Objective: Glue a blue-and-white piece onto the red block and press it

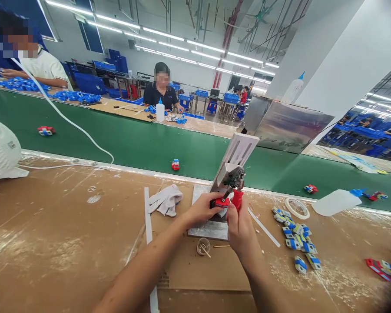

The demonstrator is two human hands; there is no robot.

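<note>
At the middle of the brown cardboard-covered workbench [68, 243], the left hand [202, 209] was closed around a small red plastic toy part [221, 202], pressing it against the base of a tilted white slotted jig [236, 161] that stood on a grey metal plate [208, 228]. The right hand [239, 230] gripped the red handle [237, 199] of a toggle clamp mounted on that jig; its fingers looked wrapped around the handle, though the wrist hid most of them. A pair of white cotton gloves [166, 200] lay just left of the plate. A small round cup with a stick in it [203, 246] sat near the plate's front edge. To the right lay a cluster of small blue and white toy pieces [298, 239], a roll of clear tape [297, 208] and a white squeeze bottle with a blue cap [337, 202] on its side. Beyond the bench ran a green conveyor belt [143, 139] carrying a small red toy car [175, 164]. Across it a seated person in a dark shirt [161, 93] worked.
</note>
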